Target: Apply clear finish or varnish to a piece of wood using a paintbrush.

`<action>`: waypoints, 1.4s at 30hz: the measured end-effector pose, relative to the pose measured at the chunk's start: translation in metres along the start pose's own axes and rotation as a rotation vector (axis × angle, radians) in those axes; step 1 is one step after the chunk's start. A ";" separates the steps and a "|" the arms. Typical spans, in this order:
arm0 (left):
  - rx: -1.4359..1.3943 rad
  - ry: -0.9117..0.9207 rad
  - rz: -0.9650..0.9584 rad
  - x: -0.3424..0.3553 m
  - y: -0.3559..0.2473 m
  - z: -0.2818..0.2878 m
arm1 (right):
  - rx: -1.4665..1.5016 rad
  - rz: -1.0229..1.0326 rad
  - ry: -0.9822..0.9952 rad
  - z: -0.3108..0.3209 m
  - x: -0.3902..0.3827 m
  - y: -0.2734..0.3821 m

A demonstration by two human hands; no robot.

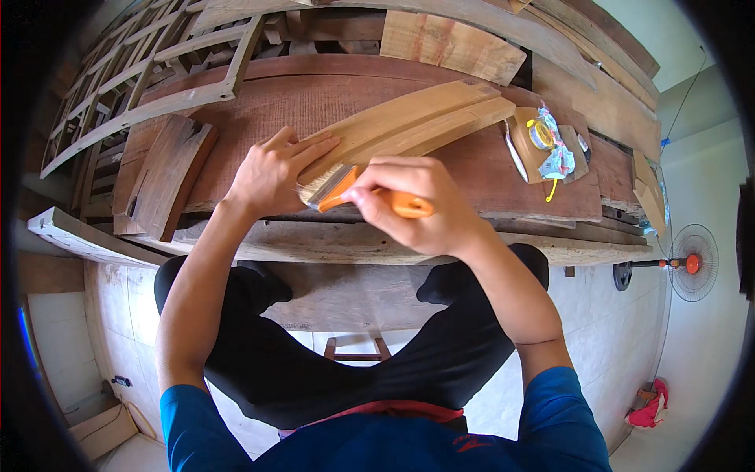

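Observation:
A long light-brown wooden board [393,118] with a lengthwise groove lies slantwise on a wide reddish-brown plank [346,86]. My left hand [271,173] grips its near left end, fingers stretched across the top; the thumb is hidden. My right hand [417,200] is closed round the orange handle of a flat paintbrush [336,189]. The pale bristles point left and touch the board's near end, or lie very close to it, beside my left hand.
A dark wood block [171,177] lies at left, below a slatted wooden frame [149,71]. A lighter board [452,46] rests at the back. At right, a yellow tape roll [540,134] sits with crumpled plastic packaging [558,160] and a white pen-like stick [516,153]. A fan [692,263] stands far right.

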State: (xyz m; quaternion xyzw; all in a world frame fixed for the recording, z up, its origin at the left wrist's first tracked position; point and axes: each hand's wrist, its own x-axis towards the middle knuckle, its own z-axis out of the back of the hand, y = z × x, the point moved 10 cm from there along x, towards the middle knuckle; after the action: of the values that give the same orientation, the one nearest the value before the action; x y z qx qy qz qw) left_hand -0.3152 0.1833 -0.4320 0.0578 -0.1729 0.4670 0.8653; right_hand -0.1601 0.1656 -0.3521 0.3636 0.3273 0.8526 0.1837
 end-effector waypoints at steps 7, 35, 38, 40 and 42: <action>0.051 0.015 0.044 -0.006 0.005 -0.006 | -0.112 -0.365 -0.010 0.076 -0.003 -0.050; 0.032 0.045 0.090 -0.005 0.010 -0.009 | -0.621 -0.500 -0.526 0.217 -0.055 -0.116; 0.013 0.047 0.098 -0.004 0.012 -0.010 | -0.543 -0.497 -0.478 0.216 -0.055 -0.121; 0.011 0.039 0.088 -0.003 0.011 -0.009 | -0.469 -0.429 -0.440 0.210 -0.052 -0.123; 0.005 0.033 0.075 -0.002 0.009 -0.004 | -0.387 -0.463 -0.421 0.206 -0.052 -0.126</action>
State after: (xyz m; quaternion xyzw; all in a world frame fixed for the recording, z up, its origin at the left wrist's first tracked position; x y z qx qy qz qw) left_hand -0.3229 0.1881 -0.4371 0.0457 -0.1594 0.5006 0.8496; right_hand 0.0362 0.3146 -0.3576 0.4058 0.1885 0.7410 0.5007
